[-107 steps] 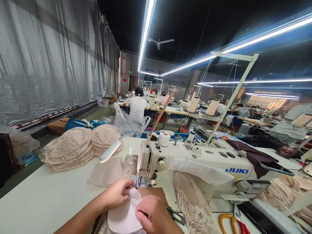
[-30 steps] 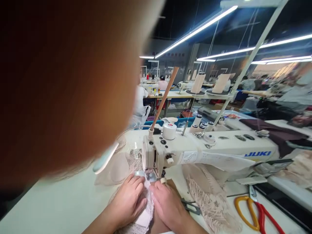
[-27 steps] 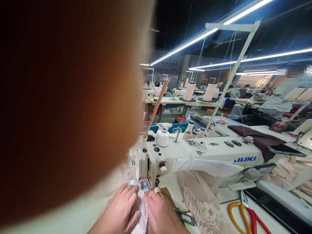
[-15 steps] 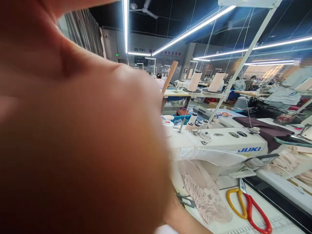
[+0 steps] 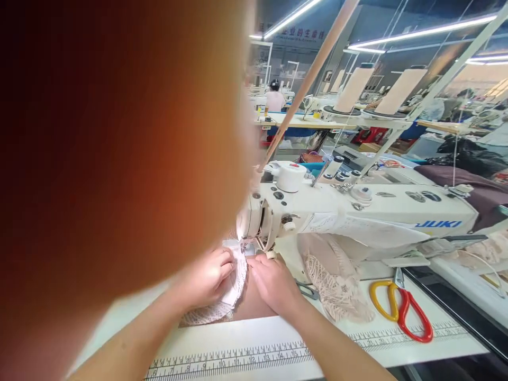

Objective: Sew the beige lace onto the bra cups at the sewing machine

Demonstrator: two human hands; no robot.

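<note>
At the needle end of a white sewing machine [image 5: 317,209], my left hand [image 5: 210,275] is closed on a piece of white lace fabric [image 5: 237,283], its fingers curled over the lace. Under the lace lies smooth brown fabric [image 5: 257,301]. My right hand [image 5: 273,280] rests on this brown fabric just right of the lace, its fingers drawn together at the fabric near the presser foot. A large blurred skin-coloured shape, very close to the lens, covers the left of the view; whose it is I cannot tell.
Scissors [image 5: 402,309] with yellow and red handles lie right of a beige lace piece [image 5: 337,286]. A printed ruler [image 5: 238,360] runs along the table's front. Thread cones [image 5: 355,90] stand behind the machine. A person [image 5: 274,98] sits farther back.
The view has tilted down, bringing both my hands and the machine's needle end into sight. The blurred shape has shifted left and up, uncovering the table front.
</note>
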